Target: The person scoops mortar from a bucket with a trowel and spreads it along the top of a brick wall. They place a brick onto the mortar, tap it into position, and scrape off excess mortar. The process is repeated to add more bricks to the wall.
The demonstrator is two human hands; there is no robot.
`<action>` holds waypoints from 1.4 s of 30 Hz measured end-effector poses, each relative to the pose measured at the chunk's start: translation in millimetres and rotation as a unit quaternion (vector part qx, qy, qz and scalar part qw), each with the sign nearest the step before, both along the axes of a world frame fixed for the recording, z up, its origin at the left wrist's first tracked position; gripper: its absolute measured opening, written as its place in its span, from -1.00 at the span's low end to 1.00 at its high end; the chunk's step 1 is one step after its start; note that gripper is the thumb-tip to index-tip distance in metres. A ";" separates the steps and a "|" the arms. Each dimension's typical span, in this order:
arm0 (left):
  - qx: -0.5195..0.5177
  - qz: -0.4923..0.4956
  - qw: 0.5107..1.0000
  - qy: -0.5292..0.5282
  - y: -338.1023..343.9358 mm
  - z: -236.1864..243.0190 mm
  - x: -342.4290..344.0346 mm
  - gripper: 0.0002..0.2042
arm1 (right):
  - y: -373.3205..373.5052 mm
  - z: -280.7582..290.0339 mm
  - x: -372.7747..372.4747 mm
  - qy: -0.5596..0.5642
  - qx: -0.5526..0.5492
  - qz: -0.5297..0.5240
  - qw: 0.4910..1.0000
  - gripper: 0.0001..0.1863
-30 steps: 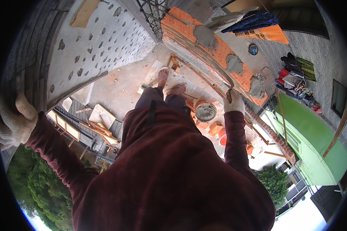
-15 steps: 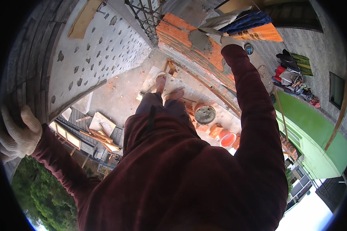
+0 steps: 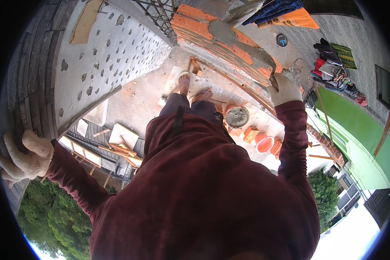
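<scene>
Shifted rightward along the brick wall (image 3: 240, 54) since the earlier frame, the trowel (image 3: 273, 67) is at the grey mortar (image 3: 223, 34) on top, its handle clasped in the gloved right hand (image 3: 286, 89). Well apart, the left hand (image 3: 28, 158) spreads its fingers near dark boards (image 3: 30, 99).

The brick wall (image 3: 190, 27) is orange on top, and thick grey cement (image 3: 223, 34) is spread over part of it in a bumpy patch, with bare orange brick showing around it. Down below is a dusty grey floor (image 3: 136, 93), and on it sit a round tub (image 3: 237, 116) full of grey mush, some orange bricks (image 3: 250, 134) and a red bucket (image 3: 264, 143), all near each other. A pale board (image 3: 172, 82) lies flat there too, by the person's feet (image 3: 202, 94).
</scene>
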State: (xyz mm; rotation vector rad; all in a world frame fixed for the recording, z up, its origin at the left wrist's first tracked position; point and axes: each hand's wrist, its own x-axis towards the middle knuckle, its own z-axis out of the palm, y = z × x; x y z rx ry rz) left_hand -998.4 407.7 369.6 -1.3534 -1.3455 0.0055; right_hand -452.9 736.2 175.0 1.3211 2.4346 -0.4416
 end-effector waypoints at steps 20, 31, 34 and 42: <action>-0.856 0.148 0.300 -0.395 59.3 -427.0 258.1 0.00 | -275.5 -263.0 223.9 -0.009 -0.166 -0.579 0.799 -0.62; -0.885 0.071 0.445 -0.114 106.9 -513.8 332.8 -0.06 | -357.0 -502.3 332.5 -0.127 -0.148 -0.711 0.676 -0.68; -0.885 0.031 0.459 -0.079 109.4 -533.5 337.9 -0.15 | -352.2 -544.5 336.9 -0.138 -0.151 -0.731 0.651 -0.70; -0.881 -0.013 0.467 -0.080 106.6 -540.5 346.4 -0.23 | -346.5 -585.3 295.7 -0.054 -0.258 -0.743 0.615 -0.68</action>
